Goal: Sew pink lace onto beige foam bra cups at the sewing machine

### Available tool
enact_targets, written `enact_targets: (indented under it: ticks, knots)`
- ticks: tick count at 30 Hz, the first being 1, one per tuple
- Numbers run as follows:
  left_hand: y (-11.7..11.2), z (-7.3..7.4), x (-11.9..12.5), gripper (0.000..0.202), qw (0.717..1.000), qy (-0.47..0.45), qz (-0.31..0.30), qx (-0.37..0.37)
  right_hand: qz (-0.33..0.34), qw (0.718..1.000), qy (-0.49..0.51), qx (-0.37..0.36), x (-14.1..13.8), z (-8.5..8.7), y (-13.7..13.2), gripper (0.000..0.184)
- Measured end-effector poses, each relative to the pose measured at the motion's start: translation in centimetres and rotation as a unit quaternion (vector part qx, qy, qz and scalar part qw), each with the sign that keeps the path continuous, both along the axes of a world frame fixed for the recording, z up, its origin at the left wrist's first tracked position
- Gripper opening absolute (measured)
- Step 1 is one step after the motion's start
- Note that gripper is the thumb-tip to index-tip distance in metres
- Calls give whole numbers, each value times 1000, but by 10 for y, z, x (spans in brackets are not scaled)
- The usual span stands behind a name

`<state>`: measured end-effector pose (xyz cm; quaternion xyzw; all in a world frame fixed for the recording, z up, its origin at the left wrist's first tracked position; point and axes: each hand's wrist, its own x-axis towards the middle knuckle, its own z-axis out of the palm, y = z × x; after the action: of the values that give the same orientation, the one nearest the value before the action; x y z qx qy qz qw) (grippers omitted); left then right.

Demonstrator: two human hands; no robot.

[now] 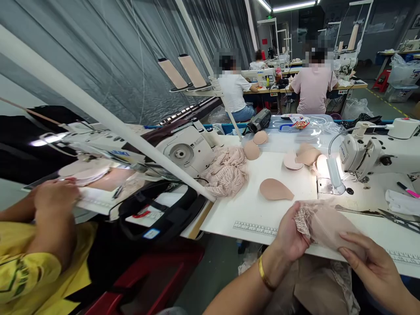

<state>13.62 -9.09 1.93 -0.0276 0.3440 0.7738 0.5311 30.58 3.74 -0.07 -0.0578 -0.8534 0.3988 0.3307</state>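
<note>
Both my hands hold one beige padded cup with a lace edge (328, 225) over the near edge of the white sewing table (262, 210). My left hand (290, 236), a gold bangle on its wrist, pinches the lace at the cup's left end. From below and to the right, my right hand (370, 262) cups the piece with its fingers curled around it. A single beige foam cup (275, 190) lies flat on the table just beyond my hands. To the right stands a white sewing machine (370, 151), its lamp lit.
A heap of beige lace (226, 170) and more foam cups (303, 157) lie further back. Scissors (390, 215) rest at the right. A co-worker in a yellow sleeve (36, 262) works at the left machine (183, 151). Two people sit at far tables.
</note>
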Motion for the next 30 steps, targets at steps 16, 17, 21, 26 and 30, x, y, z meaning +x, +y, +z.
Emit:
enact_targets:
  ticks: [16, 17, 21, 26, 30]
  knots:
    - [-1, 10, 8, 55, 999, 37, -13, 19, -79, 927, -41, -363, -16, -16, 17, 39]
    - [-1, 11, 8, 56, 999, 33, -9, 11, -74, 915, -38, -396, -18, -17, 16, 40]
    - [1, 10, 7, 56, 1000, 19, 11, -1, -66, 871, -31, -486, -23, -14, 12, 44]
    - [5, 8, 6, 49, 999, 22, 40, 3, -82, 841, -31, -534, -25, -4, 13, 56]
    - [6, 11, 6, 55, 999, 27, 39, 11, -80, 833, -35, -546, -28, 0, 14, 61]
